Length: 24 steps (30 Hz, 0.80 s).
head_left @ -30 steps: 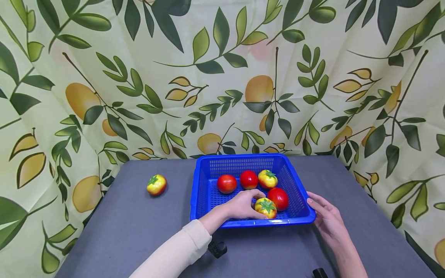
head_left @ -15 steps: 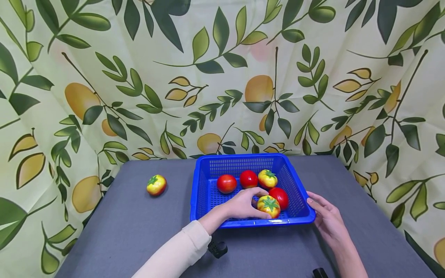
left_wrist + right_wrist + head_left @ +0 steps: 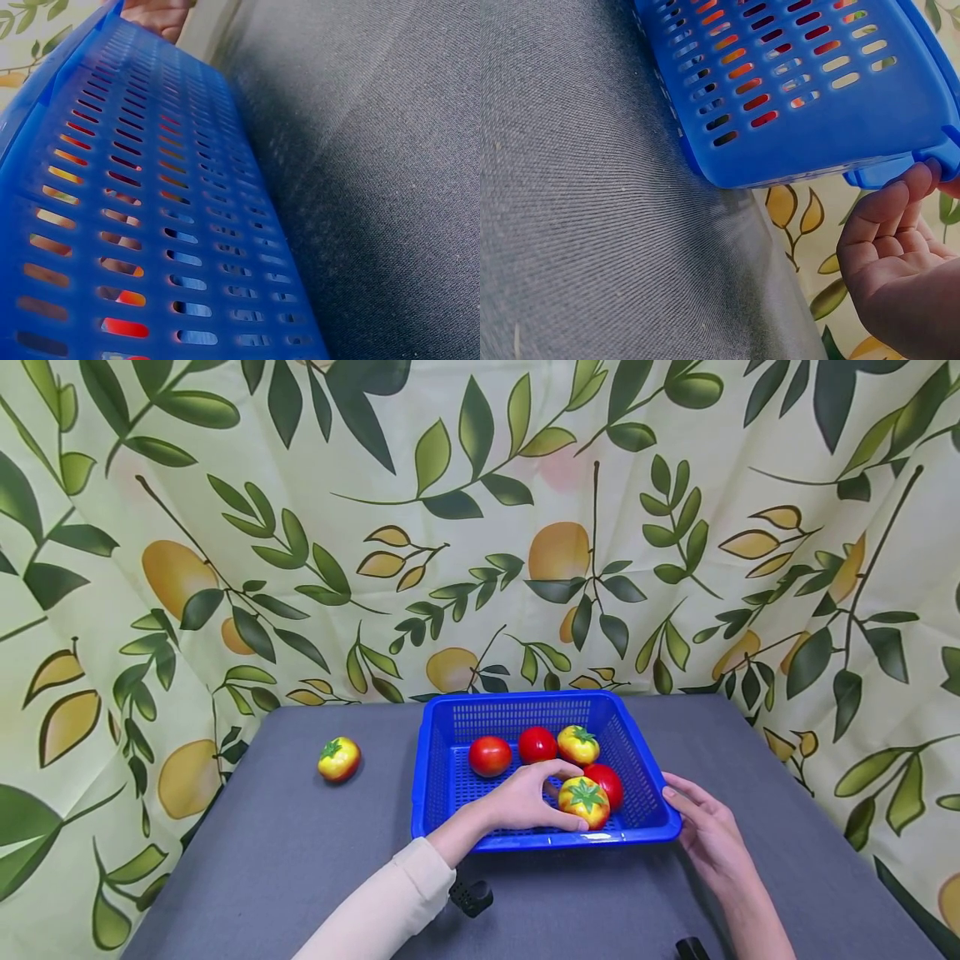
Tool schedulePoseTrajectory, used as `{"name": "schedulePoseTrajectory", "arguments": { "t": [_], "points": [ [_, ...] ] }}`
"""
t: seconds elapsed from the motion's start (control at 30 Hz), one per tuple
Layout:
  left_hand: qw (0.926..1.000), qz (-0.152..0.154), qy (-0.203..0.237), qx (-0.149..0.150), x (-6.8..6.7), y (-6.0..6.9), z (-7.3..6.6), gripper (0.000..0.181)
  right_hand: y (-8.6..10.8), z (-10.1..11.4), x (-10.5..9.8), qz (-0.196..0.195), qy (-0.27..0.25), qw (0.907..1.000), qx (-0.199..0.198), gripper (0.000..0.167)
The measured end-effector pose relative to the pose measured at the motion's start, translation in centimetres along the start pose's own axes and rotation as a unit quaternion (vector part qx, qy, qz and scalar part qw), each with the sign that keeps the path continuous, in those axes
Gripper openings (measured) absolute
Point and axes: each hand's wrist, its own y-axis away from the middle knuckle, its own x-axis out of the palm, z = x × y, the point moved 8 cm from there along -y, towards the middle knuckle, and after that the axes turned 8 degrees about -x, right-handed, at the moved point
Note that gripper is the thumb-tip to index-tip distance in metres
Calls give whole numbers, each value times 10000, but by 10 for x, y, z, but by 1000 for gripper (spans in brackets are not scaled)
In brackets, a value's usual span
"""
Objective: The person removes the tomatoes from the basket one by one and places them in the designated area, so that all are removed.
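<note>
In the head view a blue plastic basket (image 3: 480,842) stands on the grey table. My left hand (image 3: 528,797) reaches over its front rim and holds a yellow-and-red tomato (image 3: 584,803) with a green leafy top, thumb at the near side and fingers at the far side. This tomato partly covers a red tomato (image 3: 607,787) behind it. My right hand (image 3: 708,839) pinches the basket's right rim, thumb on top; the right wrist view shows its fingers (image 3: 885,214) curled under the rim. From the left wrist camera the slotted basket wall hides most of the left hand.
Farther back in the basket lie two red tomatoes (image 3: 490,756) and another yellow-and-red tomato (image 3: 578,746). One more yellow-and-red tomato (image 3: 339,759) sits on the table (image 3: 300,860), left of the basket. A leaf-patterned cloth (image 3: 480,543) hangs behind the table.
My left hand has shifted the held tomato slightly right and away from the front rim, so it covers more of the red tomato. The right hand and basket have stayed in place.
</note>
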Motion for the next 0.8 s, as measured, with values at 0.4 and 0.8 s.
{"name": "schedulePoseTrajectory", "arguments": {
  "t": [0.4,0.8],
  "points": [
    [9998,-41,184,39,-1,2,-1,59,0,0,1,53,-43,10000,-16,15],
    [9988,-136,429,179,-3,3,-5,59,0,-1,-1,27,-52,10000,24,15]
  ]
}}
